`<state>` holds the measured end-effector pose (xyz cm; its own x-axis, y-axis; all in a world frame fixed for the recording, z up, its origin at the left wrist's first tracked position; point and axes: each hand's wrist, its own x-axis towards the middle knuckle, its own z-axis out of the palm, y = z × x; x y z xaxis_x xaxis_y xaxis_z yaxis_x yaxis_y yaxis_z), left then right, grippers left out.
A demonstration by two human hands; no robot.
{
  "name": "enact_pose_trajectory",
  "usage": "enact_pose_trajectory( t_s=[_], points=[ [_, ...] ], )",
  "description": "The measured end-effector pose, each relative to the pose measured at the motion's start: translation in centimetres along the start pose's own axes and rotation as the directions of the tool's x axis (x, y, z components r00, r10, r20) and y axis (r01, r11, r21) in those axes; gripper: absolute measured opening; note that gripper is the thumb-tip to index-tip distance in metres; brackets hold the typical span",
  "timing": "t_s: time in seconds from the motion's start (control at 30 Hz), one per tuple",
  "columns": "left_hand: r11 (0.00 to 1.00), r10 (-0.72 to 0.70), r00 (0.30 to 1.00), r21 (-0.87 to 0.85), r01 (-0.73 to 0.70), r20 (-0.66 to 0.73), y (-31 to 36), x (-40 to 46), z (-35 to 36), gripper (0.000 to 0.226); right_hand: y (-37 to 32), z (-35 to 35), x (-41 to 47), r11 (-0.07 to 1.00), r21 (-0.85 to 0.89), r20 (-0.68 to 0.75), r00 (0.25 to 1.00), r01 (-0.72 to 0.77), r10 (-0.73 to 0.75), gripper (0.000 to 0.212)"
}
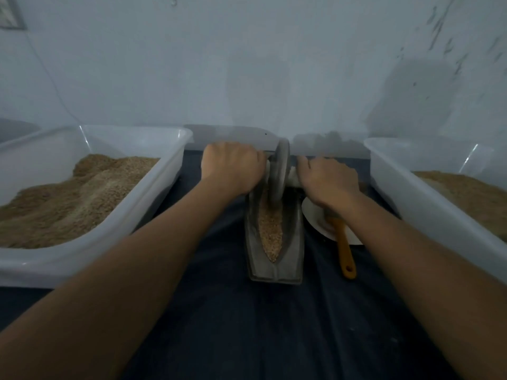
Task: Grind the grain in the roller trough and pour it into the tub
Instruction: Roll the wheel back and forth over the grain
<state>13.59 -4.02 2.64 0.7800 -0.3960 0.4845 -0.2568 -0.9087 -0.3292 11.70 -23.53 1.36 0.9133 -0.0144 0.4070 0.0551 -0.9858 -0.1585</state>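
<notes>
1. Head view. The trough is a grey, boat-shaped metal channel with a flat base, lying on a dark cloth and pointing away from the person.
2. Grain, pale tan and coarse, fills the narrow groove of the trough along its near half.
3. A grey roller wheel stands upright in the far end of the trough, on a crosswise axle.
4. The left hand is clenched round the axle handle left of the wheel.
5. The right hand grasps the axle handle right of the wheel.
6. A translucent white tub left of the trough holds tan meal; a second tub stands right of it.
7. A white plate with a yellow-handled brush lies just right of the trough.
</notes>
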Motion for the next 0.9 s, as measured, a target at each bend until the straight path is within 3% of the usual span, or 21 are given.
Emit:
enact_pose_trajectory(
  t_s=[0.13,0.27,0.47,0.63,0.73,0.9],
  points=[
    [0.998,0.043,0.991,-0.037,-0.048,-0.128,0.0,-6.0,-1.7,0.036,-0.4,-1.3,-6.1,0.974,-0.042,-0.145,0.964,0.221,-0.225,0.049],
    [0.991,0.103,0.966,-0.062,-0.121,-0.238,-0.7,-9.4,-2.8,0.037,-1.2,-2.5,-8.8,0.962,-0.055,-0.202,0.940,0.269,-0.275,0.062],
    [0.997,0.026,0.994,-0.068,-0.033,-0.103,-0.5,-4.9,0.4,0.027,-1.2,-1.9,-5.0,0.969,-0.147,-0.136,0.966,0.201,-0.221,0.051],
    [0.960,-0.130,0.989,-0.241,0.144,0.074,-1.3,0.8,2.8,0.027,-1.7,-1.4,2.1,0.940,-0.263,0.024,0.976,0.216,-0.217,0.028],
    [0.962,-0.112,0.988,-0.238,0.135,0.108,-1.7,1.1,3.1,0.022,-2.0,-1.4,3.4,0.953,-0.256,0.048,0.987,0.161,-0.154,0.032],
    [0.981,-0.052,0.996,-0.185,0.063,0.068,-1.1,-3.5,0.9,0.021,-2.7,-2.2,-1.4,0.939,-0.271,-0.071,0.969,0.211,-0.238,0.041]
  ],
)
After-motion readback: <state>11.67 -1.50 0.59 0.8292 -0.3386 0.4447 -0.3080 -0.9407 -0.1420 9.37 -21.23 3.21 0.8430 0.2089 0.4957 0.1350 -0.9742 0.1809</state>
